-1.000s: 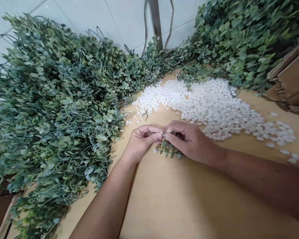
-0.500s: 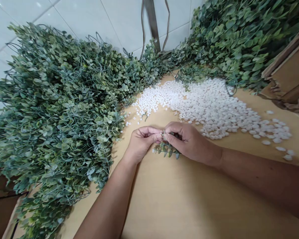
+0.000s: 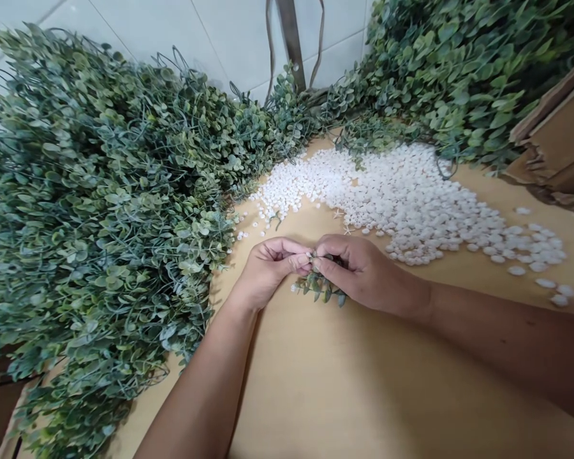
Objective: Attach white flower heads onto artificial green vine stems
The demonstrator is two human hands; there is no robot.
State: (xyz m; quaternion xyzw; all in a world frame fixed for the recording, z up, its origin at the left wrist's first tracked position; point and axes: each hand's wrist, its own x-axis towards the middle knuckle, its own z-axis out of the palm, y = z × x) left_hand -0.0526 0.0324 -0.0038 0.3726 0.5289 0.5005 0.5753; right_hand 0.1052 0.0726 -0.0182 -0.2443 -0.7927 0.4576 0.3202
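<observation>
My right hand point(image 3: 358, 271) pinches a small sprig of artificial green leaves point(image 3: 325, 290), whose leafy part hangs below the fingers. Tip to tip with it, my left hand point(image 3: 272, 264) is closed, thumb against forefinger, at the sprig's stem. A tiny pale bit shows between the left fingertips, probably one of the small white pieces, though the fingers cover most of it. Another white tip point(image 3: 294, 288) sits at the sprig's left end. Beyond the hands, many small round white pieces point(image 3: 421, 210) lie spread in a heap.
A large mass of artificial greenery point(image 3: 110, 210) covers the table's left side. More greenery point(image 3: 444, 76) is piled at the back right, beside a torn cardboard box point(image 3: 555, 140). The wooden tabletop point(image 3: 306, 382) runs under my forearms, and a tiled wall point(image 3: 229, 38) stands behind.
The view has shifted slightly. Both hands stay pressed together at the sprig, with only a slight movement at the fingertips.
</observation>
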